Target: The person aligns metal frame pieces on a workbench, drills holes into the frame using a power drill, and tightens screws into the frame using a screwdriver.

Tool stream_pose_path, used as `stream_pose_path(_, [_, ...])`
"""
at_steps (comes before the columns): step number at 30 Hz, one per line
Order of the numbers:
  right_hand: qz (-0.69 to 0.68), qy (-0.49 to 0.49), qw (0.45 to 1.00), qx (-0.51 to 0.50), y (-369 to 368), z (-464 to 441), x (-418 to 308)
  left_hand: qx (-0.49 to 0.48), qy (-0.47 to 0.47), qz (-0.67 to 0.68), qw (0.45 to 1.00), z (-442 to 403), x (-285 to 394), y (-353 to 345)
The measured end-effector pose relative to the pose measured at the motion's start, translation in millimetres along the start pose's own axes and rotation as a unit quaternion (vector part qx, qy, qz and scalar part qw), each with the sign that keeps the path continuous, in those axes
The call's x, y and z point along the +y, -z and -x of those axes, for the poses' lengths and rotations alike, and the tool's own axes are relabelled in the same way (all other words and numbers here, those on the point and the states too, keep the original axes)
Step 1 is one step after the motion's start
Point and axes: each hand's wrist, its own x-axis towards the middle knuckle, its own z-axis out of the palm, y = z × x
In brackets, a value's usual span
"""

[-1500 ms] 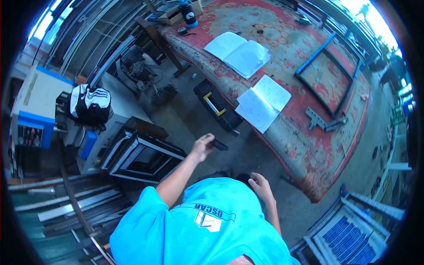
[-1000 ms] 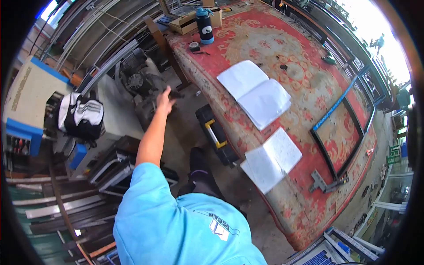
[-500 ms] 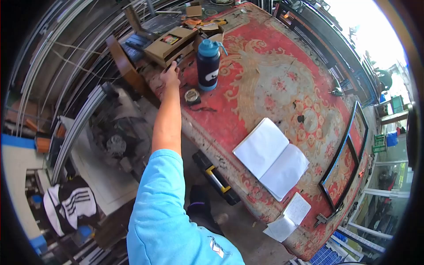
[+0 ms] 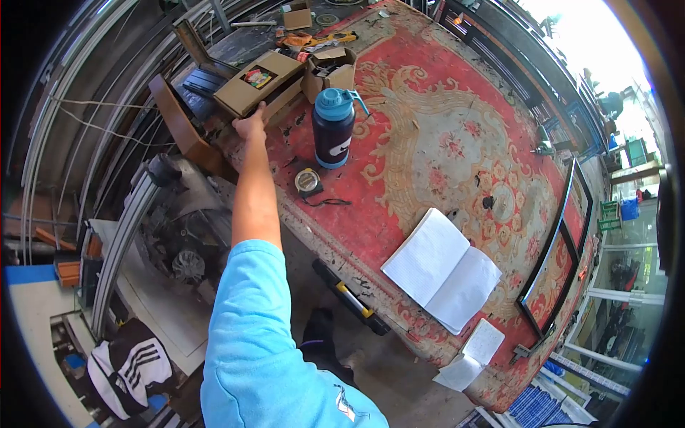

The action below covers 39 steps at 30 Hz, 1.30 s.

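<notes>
My left hand (image 4: pixel 250 127) is stretched out to the near edge of a flat brown cardboard box (image 4: pixel 260 80) with a colourful label. Its thumb lies up against the box edge, and its other fingers are curled and partly hidden at the near corner. To the right of the hand a dark water bottle (image 4: pixel 332 135) with a light-blue lid stands upright. Closer to the table edge lies a tape measure (image 4: pixel 307 182) with a dark strap beside it. A smaller open carton (image 4: pixel 330 73) sits behind the bottle. My right hand is out of view.
The worn red patterned carpet (image 4: pixel 399 78) covers the table. On it lie an open notebook (image 4: pixel 435 267), a smaller notepad (image 4: pixel 481 342) and a black metal frame (image 4: pixel 556 250). A wooden piece (image 4: pixel 189 132) stands left of the box. A black-and-yellow level (image 4: pixel 349 299) is below the table edge.
My left hand has moved closer to the cardboard box, now at its near edge. The camera view has shifted, so the bottle and tape measure appear lower.
</notes>
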Motion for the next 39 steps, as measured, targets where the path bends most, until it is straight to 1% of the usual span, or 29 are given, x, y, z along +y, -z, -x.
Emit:
stream_pose_path(2, [-0.006,-0.016,1.0,0.0,-10,8,20,-0.097,0.0,0.069,0.993,-25,-13,1])
stream_pose_path(6, [-0.019,-0.037,0.999,-0.001,-30,32,70,-0.131,0.005,0.05,0.99,-1,-7,11])
stream_pose_path(9, [-0.024,-0.028,0.999,-0.001,-55,77,129,-0.088,0.013,-0.006,0.996,23,-18,30])
stream_pose_path(10, [0.006,0.009,1.0,0.0,-63,93,155,-0.094,-0.013,-0.071,0.993,27,-31,47])
stream_pose_path(11, [0.049,0.062,0.997,0.01,-74,108,181,-0.111,-0.144,-0.122,0.976,9,-60,64])
stream_pose_path(12, [0.075,0.118,0.99,0.034,-80,119,201,-0.109,-0.274,-0.169,0.94,-10,-90,81])
stream_pose_path(13, [0.052,0.142,0.987,0.06,-93,128,218,-0.063,-0.369,-0.265,0.889,60,-68,115])
stream_pose_path(14, [-0.09,0.174,0.976,0.092,-101,133,219,-0.136,-0.353,-0.313,0.871,79,-74,153])
stream_pose_path(15, [-0.191,-0.016,0.981,0.041,-88,147,190,-0.117,-0.408,-0.359,0.831,99,-92,190])
stream_pose_path(16, [-0.274,-0.077,0.958,0.038,-101,138,211,-0.155,-0.424,-0.39,0.803,118,-113,233])
stream_pose_path(17, [-0.344,-0.111,0.931,0.041,-106,145,211,-0.143,-0.401,-0.44,0.791,158,-132,276])
stream_pose_path(18, [-0.41,-0.138,0.901,0.039,-106,146,208,-0.198,-0.376,-0.509,0.749,158,-176,325])
stream_pose_path(19, [-0.433,-0.146,0.889,0.028,-113,149,222,-0.324,-0.334,-0.527,0.711,168,-215,380])
stream_pose_path(20, [-0.455,-0.147,0.878,0.017,-121,141,239,-0.499,-0.149,-0.521,0.676,230,-213,427])
stream_pose_path(21, [-0.459,-0.142,0.877,0.017,-130,136,258,-0.467,0.104,-0.666,0.572,280,-226,458])
stream_pose_path(23, [-0.473,-0.118,0.873,0.02,-157,123,297,-0.497,0.198,-0.704,0.467,415,-211,516])
stream_pose_path(24, [-0.464,-0.094,0.88,0.028,-167,113,322,-0.501,0.184,-0.71,0.46,435,-241,542])
stream_pose_path(25, [-0.434,-0.05,0.898,0.052,-175,111,343,-0.548,0.216,-0.59,0.552,445,-281,576])
stream_pose_path(27, [-0.416,-0.025,0.907,0.055,-179,96,395,-0.551,0.208,-0.559,0.584,477,-308,584])
stream_pose_path(28, [-0.392,-0.006,0.918,0.055,-197,99,415,-0.502,0.162,-0.668,0.526,489,-301,572])
stream_pose_path(29, [-0.461,-0.069,0.882,0.071,-207,103,430,-0.509,0.138,-0.683,0.505,497,-289,567])
stream_pose_path(30, [-0.523,-0.131,0.837,0.092,-211,107,445,-0.601,0.145,-0.663,0.424,511,-285,555])
stream_pose_path(31, [-0.613,-0.134,0.765,0.142,-223,106,460,-0.684,0.156,-0.63,0.333,528,-289,539])
stream_pose_path(32, [-0.629,-0.142,0.749,0.15,-230,115,471,-0.689,0.146,-0.654,0.274,529,-315,520])
stream_pose_path(34, [-0.745,-0.162,0.621,0.183,-239,127,488,-0.694,-0.018,-0.699,0.17,608,-280,488])
stream_pose_path(35, [-0.752,-0.166,0.611,0.185,-248,127,497,-0.693,-0.045,-0.701,0.162,629,-291,474])
stream_pose_path(37, [-0.701,-0.207,0.656,0.187,-288,121,518,-0.688,-0.102,-0.708,0.121,692,-300,462])
stream_pose_path(38, [-0.68,-0.193,0.686,0.171,-312,114,531,-0.685,-0.13,-0.712,0.087,740,-291,462])
stream_pose_path(39, [-0.618,-0.156,0.752,0.166,-315,114,532,-0.699,-0.142,-0.699,0.053,776,-301,462])
